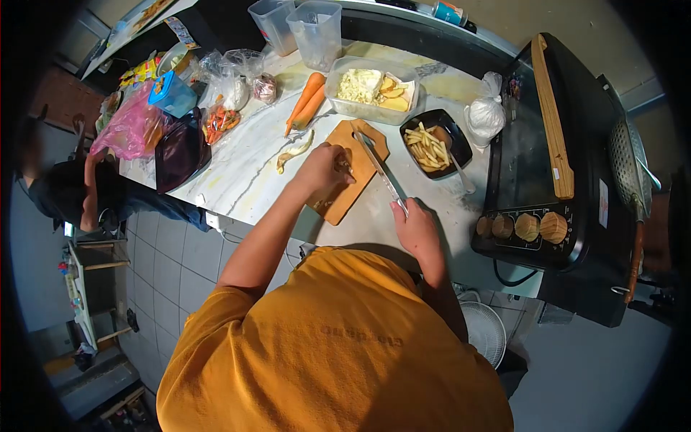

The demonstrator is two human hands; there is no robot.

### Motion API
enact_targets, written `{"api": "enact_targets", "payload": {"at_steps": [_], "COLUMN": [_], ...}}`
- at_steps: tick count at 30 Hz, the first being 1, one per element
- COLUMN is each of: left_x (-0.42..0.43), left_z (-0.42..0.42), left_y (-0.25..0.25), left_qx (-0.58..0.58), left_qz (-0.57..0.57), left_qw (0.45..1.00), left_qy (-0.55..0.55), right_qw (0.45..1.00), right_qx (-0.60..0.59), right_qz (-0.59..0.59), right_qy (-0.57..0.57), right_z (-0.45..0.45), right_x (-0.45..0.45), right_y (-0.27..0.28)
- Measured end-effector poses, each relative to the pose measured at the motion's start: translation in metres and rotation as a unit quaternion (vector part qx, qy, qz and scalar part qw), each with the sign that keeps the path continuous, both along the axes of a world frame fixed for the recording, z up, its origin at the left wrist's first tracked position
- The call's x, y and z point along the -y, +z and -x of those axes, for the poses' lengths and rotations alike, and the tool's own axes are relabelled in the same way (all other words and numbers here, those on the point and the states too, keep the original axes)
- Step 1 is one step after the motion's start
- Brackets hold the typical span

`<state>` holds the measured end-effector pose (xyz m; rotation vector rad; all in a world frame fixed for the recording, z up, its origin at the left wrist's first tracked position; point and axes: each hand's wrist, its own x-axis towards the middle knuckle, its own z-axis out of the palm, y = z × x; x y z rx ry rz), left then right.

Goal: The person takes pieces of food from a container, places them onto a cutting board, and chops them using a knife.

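Note:
My right hand (419, 229) is closed round the handle of a knife (380, 167). The blade points away from me over the right side of a wooden cutting board (350, 198). My left hand (325, 171) rests on the board's left side, its fingers curled together. Small pale bits lie by those fingertips, but whatever is between them is too small to name. A pale, curved peel-like piece (294, 153) lies on the counter left of the board. Beyond it are carrots (308, 101). A clear plastic container (371, 109) with pale grated and sliced food stands behind the board.
Right of the board sits a black bowl (455, 137) of cut fries-like sticks with a spoon (461, 175). A white-filled bag (486, 119) and a black toaster oven (533, 144) stand farther right. Bagged vegetables (219, 124) and a pink bag (133, 126) are left; another person (68, 191) stands there.

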<state>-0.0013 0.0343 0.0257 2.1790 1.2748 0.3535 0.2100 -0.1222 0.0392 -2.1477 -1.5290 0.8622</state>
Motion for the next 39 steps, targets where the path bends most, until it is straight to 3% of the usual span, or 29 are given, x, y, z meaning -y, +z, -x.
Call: {"api": "enact_targets", "payload": {"at_steps": [2, 7, 13, 25, 31, 39], "left_x": [0.004, 0.014, 0.020, 0.039, 0.038, 0.043], "left_z": [-0.007, -0.005, 0.014, -0.014, -0.010, -0.015], "left_y": [0.000, -0.009, -0.008, -0.016, -0.034, -0.034], "left_qx": [-0.009, 0.169, 0.028, 0.067, 0.136, 0.094], "left_qz": [0.052, 0.093, 0.052, -0.031, -0.019, -0.113], "left_qw": [0.998, 0.977, 0.996, 0.983, 0.974, 0.979], "left_qy": [0.039, 0.091, 0.062, 0.171, 0.180, 0.143], "right_qw": [1.000, 1.000, 0.998, 0.999, 0.999, 1.000], "right_qx": [0.003, -0.002, -0.017, -0.024, -0.026, -0.019], "right_qz": [-0.001, 0.003, 0.002, -0.027, -0.022, -0.019], "right_qy": [0.007, 0.023, 0.063, 0.027, 0.023, 0.009], "right_z": [0.001, 0.007, 0.015, 0.005, 0.006, 0.003], "right_x": [0.000, 0.002, 0.003, 0.001, 0.000, 0.003], "right_y": [-0.007, -0.023, -0.032, -0.018, -0.016, -0.013]}}
